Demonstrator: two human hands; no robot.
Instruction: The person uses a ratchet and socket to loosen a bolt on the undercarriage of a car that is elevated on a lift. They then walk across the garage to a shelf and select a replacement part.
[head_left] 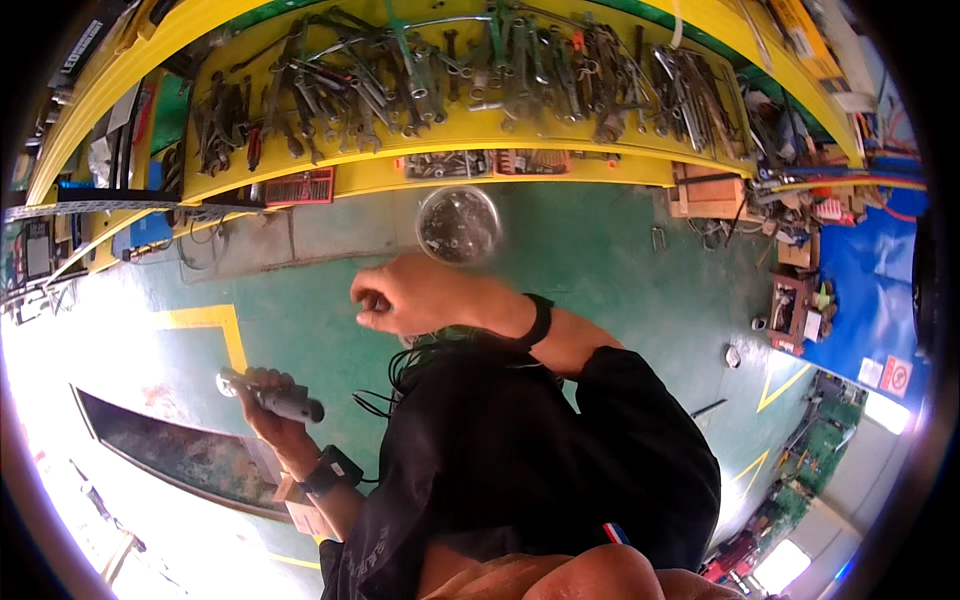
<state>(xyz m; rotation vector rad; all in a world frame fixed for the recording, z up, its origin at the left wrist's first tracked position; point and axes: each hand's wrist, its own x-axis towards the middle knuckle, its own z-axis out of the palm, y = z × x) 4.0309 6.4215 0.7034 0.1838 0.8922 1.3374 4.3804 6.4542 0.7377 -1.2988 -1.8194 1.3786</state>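
Note:
My left hand (268,415) is at the lower left, closed around a grey tool (285,400) with a round metal head. A dark watch sits on that wrist. My right hand (410,295) is at the centre, fingers curled into a fist; whether something small is pinched in it I cannot tell. A black band circles its wrist. Just above the right hand is a round clear container (458,225) of small metal parts, apart from the fingers. My black shirt (520,460) fills the lower middle.
A yellow tool board (460,130) hung with several wrenches and pliers curves across the top. A red-grey flat box (300,187) sits on its ledge. The floor (620,260) is green with yellow lines. Wooden boxes (710,195) and clutter stand at the right, and a dark framed panel (180,450) lies at the lower left.

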